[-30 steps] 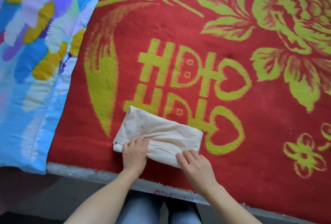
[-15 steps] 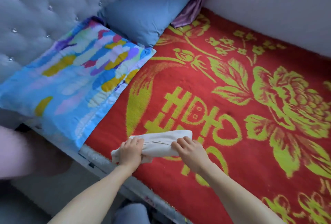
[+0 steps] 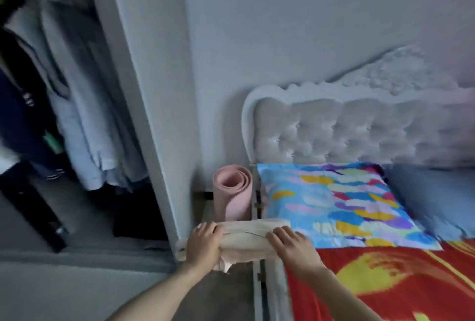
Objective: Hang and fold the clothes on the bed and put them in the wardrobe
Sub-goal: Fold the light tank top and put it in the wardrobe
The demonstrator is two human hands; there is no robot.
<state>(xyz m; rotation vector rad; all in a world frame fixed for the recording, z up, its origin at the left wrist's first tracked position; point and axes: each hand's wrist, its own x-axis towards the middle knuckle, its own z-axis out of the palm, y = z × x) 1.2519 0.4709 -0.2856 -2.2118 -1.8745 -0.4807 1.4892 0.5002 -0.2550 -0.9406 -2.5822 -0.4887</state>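
Both hands grip folded cream garment point(image 3: 248, 239) in air beside bed edge point(image 3: 258, 284): left hand point(image 3: 204, 245) curled round one end, right hand point(image 3: 291, 246) round other; open wardrobe point(image 3: 64, 115) at left.

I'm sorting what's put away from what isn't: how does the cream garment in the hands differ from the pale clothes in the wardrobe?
The cream garment is folded into a compact bundle; the pale clothes hang at full length. The left hand and right hand grip the cream garment outside the wardrobe, beside the bed; the pale clothes hang inside it, untouched. Both are light-coloured fabric.
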